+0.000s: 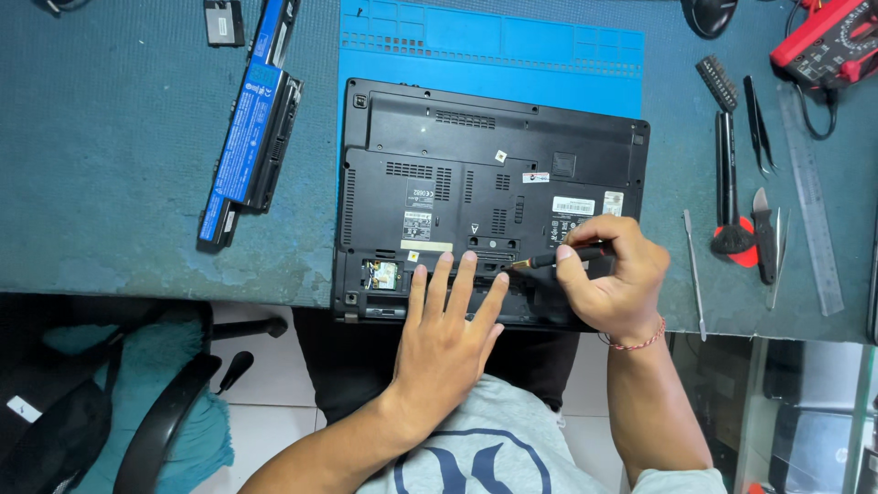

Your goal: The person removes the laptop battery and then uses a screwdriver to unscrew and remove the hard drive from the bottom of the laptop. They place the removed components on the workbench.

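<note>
Two hands at an upturned black laptop (pixel 485 183) lying on a blue mat (pixel 494 55) on the bench (pixel 119 183).
The left hand (pixel 448 343) rests flat, fingers open, on the laptop's near edge; the right hand (pixel 613 279) has its grip closed on a screwdriver (pixel 558 260), tip touching the base. A removed battery (pixel 251 151) lies well left.

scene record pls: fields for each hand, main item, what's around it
left hand: left hand flat, fingers spread on the near edge of the laptop
right hand: right hand gripping a screwdriver, tip on the laptop base
main item: black laptop lying underside up, partly on a blue mat; small open compartment at its near left
left of laptop: battery pack with blue label
right of laptop: brush, tweezers, metal pry tool, clear ruler, red multimeter
surface: teal table
</note>
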